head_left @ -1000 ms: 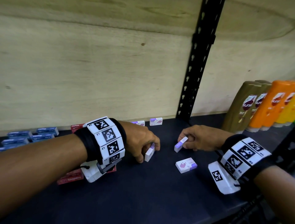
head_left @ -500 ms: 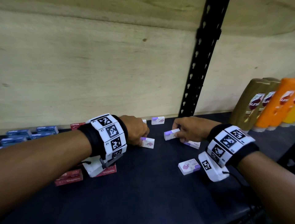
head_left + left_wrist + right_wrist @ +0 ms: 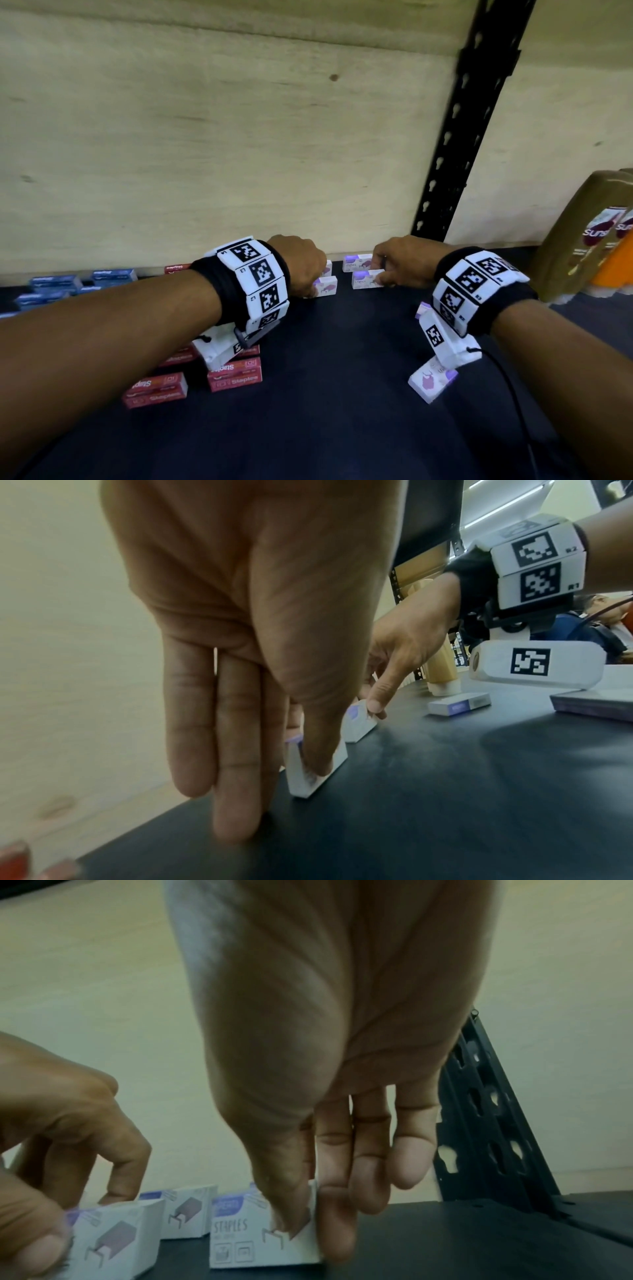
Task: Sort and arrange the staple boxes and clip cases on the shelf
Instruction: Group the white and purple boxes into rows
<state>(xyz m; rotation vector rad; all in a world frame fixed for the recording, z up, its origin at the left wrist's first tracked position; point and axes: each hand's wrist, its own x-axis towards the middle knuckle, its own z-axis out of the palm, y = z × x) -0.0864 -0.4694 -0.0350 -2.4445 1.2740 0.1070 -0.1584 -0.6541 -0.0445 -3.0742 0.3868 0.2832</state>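
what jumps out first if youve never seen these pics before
Two forearms with black-and-white coded wristbands reach to the back of a dark shelf. The left hand and right hand each pinch a small white staple box standing on edge near the plywood wall. Red staple boxes sit front left, with shampoo bottles far right.

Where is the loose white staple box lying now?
In the head view, the white staple box lies flat near the shelf's front, under the right wrist.

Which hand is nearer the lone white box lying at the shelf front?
Right. The right hand holds a box at the back, its wrist just above the lone white box; the left hand is farther left.
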